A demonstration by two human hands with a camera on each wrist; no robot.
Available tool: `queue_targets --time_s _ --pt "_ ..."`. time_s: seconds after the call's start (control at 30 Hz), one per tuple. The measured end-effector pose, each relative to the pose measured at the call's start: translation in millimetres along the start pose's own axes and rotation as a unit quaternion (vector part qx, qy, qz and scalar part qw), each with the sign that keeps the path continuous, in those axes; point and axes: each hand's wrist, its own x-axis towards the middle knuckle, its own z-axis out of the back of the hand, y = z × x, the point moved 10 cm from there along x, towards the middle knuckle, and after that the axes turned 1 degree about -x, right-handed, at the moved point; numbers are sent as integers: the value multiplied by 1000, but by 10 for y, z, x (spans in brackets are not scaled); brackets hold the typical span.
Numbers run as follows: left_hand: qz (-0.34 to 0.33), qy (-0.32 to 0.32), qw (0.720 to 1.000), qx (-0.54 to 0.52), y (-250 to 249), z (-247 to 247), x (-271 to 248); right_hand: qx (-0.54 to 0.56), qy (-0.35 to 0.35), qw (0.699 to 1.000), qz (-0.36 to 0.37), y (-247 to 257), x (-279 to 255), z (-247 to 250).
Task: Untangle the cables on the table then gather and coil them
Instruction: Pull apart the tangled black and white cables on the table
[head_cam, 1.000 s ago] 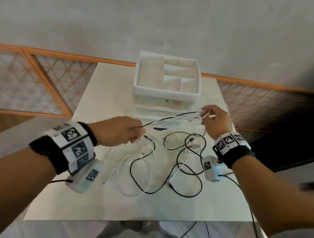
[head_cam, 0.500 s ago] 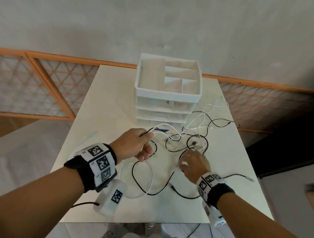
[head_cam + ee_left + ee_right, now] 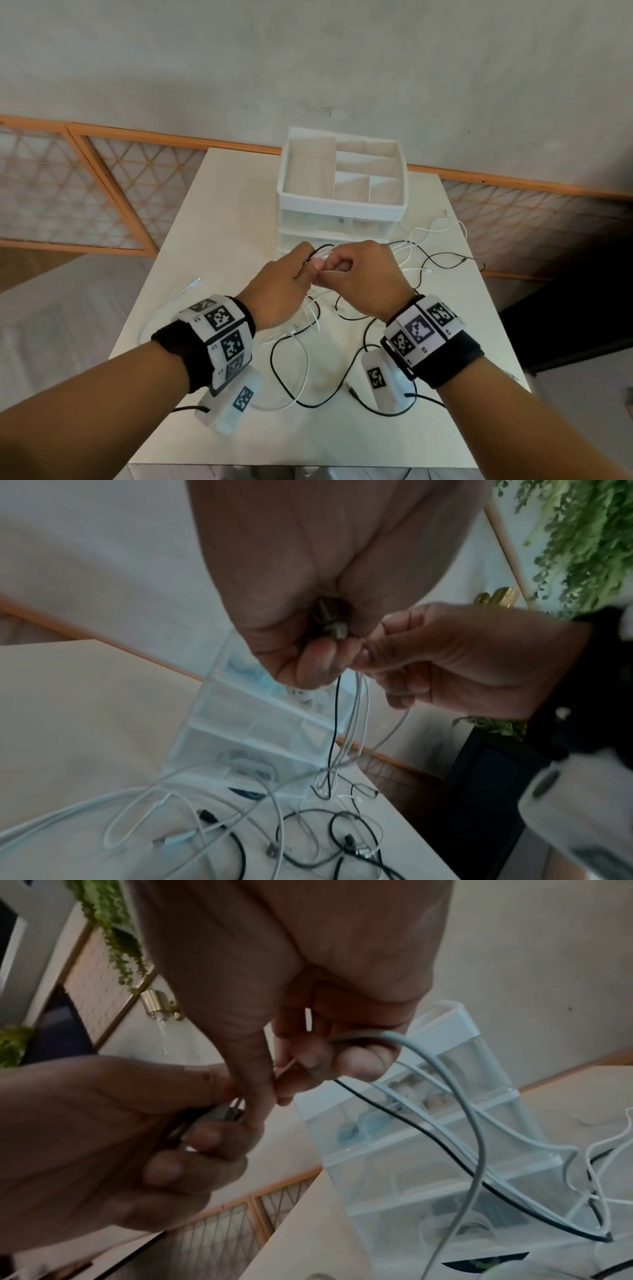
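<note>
- Holding: you are pinching a bunch of white cables (image 3: 323, 265) and a black cable (image 3: 334, 723) between both grips, raised above the surface (image 3: 212, 219).
- Left hand (image 3: 279, 291): your fingers are curling tight around the strands and a dark plug (image 3: 330, 618).
- Right hand (image 3: 363, 277): your fingers are clamping the same bunch, touching the left.
- Remaining tangle (image 3: 308, 359): loops are lying on the surface below, in front of the white drawer organizer (image 3: 342, 205).

Thin white cables (image 3: 310, 363) and black cables (image 3: 346, 373) lay looped and tangled below both hands, several strands rising into their pinching fingers (image 3: 318, 664)
</note>
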Motion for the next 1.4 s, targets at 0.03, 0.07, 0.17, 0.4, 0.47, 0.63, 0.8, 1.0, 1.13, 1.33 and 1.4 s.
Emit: queue_targets --time_s 0.03,0.07,0.17,0.4,0.47,0.63,0.8,1.0,1.13,1.33,1.4 --pt "7 -4 1000 -7 1 65 22 11 1 1000 -5 -41 10 20" --pt "11 -15 1000 -12 -16 165 41 8 -1 1000 -11 -118 20 55" --pt "19 -64 997 -30 -91 589 66 -42 -42 996 -73 -679 48 255" --pt "54 -52 996 -56 2 816 28 -146 38 957 -250 -1615 153 215" --pt "64 -37 996 41 91 767 -1 -9 -98 979 -181 -1165 360 695" --pt "50 -43 990 124 88 772 -43 183 -343 921 29 -86 284 1825" --pt "105 -203 960 -159 265 1120 -6 69 -105 944 -305 -1514 294 904" --pt "178 -186 942 -214 426 1010 31 36 -131 931 -339 -1863 207 1071" --pt "205 -134 950 -196 480 769 90 109 -316 939 -76 -663 321 1833" --pt "173 -98 966 -163 389 608 147 63 -345 936 -11 -309 403 2113" --pt "170 -86 969 -156 355 591 166 68 -312 947 -20 -363 454 2028"
